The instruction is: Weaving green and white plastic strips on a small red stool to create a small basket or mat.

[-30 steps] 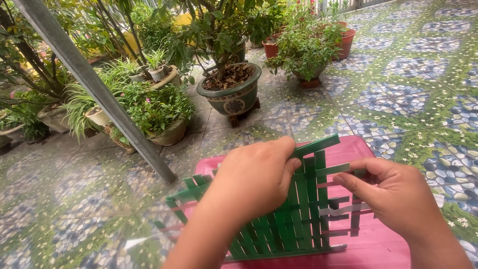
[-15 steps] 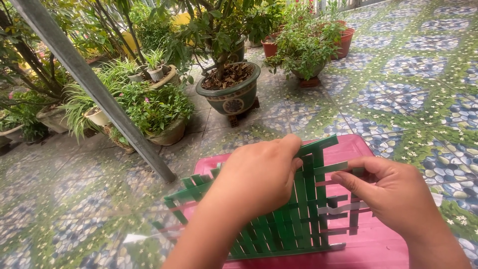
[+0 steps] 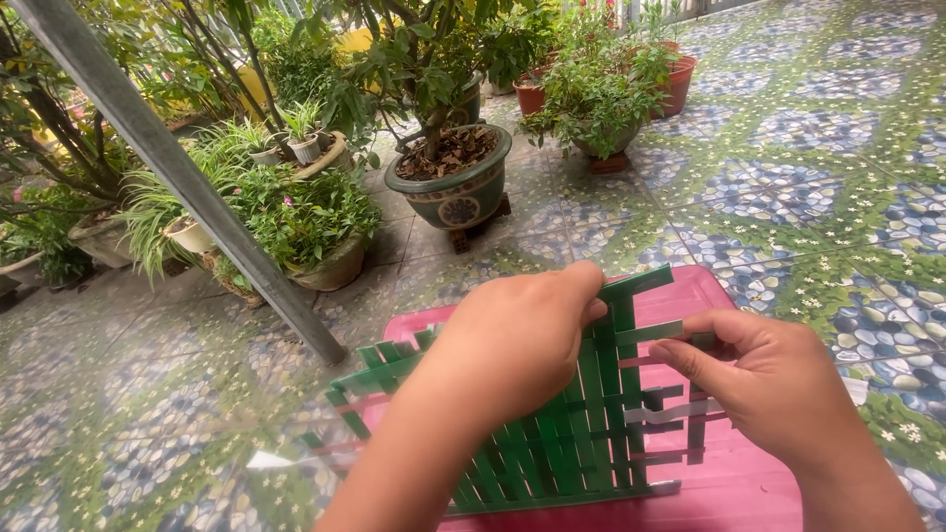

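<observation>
We judge the flat woven mat of green plastic strips (image 3: 572, 433) to be light, thin and springy: the strips flex readily, their smooth faces look slippery, and the weave is loose at its open edge, so an unsupported strip can slide out of line. We would take hold of it where the weave is already tight, pressing it flat from above, and handle loose strip ends only by a fingertip pinch close to the crossing point.

The mat lies on the pink plastic worktop (image 3: 690, 296), at 6 o'clock in the head view. Its strips cross at right angles; free ends fan out at 9 o'clock and at 12 o'clock, and a few pale or pink strips run crosswise at 3 o'clock.

Our left hand (image 3: 512, 345) lies curled on top of the mat, fingers bent over its far edge, pressing it down. Our right hand (image 3: 769, 384) pinches a green strip end at the 3 o'clock edge between thumb and forefinger.

Potted plants (image 3: 453, 167) stand on the patterned tiled floor (image 3: 838, 148) at 12 o'clock
</observation>
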